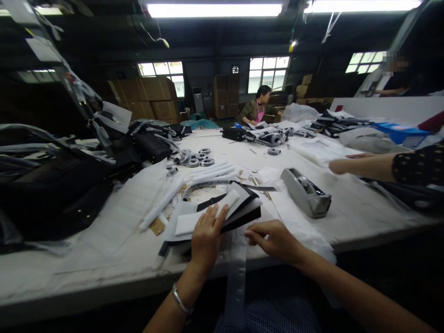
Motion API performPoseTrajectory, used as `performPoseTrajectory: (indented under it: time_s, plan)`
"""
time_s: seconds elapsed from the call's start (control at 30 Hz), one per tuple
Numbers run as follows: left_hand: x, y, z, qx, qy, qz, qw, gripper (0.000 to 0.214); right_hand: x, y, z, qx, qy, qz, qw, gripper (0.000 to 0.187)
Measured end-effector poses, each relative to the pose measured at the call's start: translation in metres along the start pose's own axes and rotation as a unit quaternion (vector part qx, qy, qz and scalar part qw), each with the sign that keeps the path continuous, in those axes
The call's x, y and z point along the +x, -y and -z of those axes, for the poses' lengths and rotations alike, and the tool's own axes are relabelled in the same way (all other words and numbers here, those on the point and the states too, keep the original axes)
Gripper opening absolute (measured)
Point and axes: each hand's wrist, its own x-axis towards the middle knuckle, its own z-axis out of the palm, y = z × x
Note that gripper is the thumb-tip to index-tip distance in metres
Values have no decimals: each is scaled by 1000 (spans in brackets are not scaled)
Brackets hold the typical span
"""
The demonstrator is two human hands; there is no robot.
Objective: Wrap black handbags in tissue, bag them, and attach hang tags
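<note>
My left hand [207, 240] rests with its fingers stretched out over a white foam piece [189, 222]. The foam lies on a stack of black and grey pieces [244, 217], which sits tilted at the table's front edge. A clear plastic strip [237, 273] hangs from beside the stack down past the edge. Right next to that strip is my right hand [272, 238], its thumb and fingers pinched together; what they hold, if anything, is hidden. A dark curved handle in clear wrap [201, 183] lies behind the stack.
A grey tape dispenser [305, 192] stands to the right on the white table [360, 203]. Rolled grey straps [197, 158] lie beyond the stack; black bags [69, 185] pile up at left. A co-worker's arm [367, 166] reaches in from the right, and another person [258, 108] sits across.
</note>
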Motion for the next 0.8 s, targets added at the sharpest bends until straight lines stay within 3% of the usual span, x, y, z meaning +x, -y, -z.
performPoseTrajectory:
  time_s: [0.13,0.2,0.23,0.3,0.37,0.43,0.57,0.63,0.8]
  plan:
    - [-9,-2,-8,28,-43,-41,998,62,19,0,35,51,-232,5,971,27]
    - [-14,-5,-12,42,-61,-67,995,56,48,-6,46,19,-254,3,967,26]
    - [-16,-7,-14,47,-66,-81,993,54,65,-10,49,-10,-216,-2,976,28]
    - [-20,-11,-18,53,-71,-104,991,50,99,-20,49,-91,-78,-24,993,28]
    - [-23,-13,-21,59,-75,-117,989,49,128,-30,42,-164,58,-66,983,23]
    - [-25,-14,-23,65,-76,-122,988,50,151,-40,27,-210,127,-108,963,20]
    - [-27,-14,-24,65,-84,-131,986,50,178,-51,-8,-262,161,-184,933,37]
    - [-27,-13,-24,61,-86,-131,986,48,185,-53,-20,-264,169,-207,927,36]
    - [-24,-13,-25,56,-95,-121,986,46,198,-59,-13,-190,128,-201,952,20]
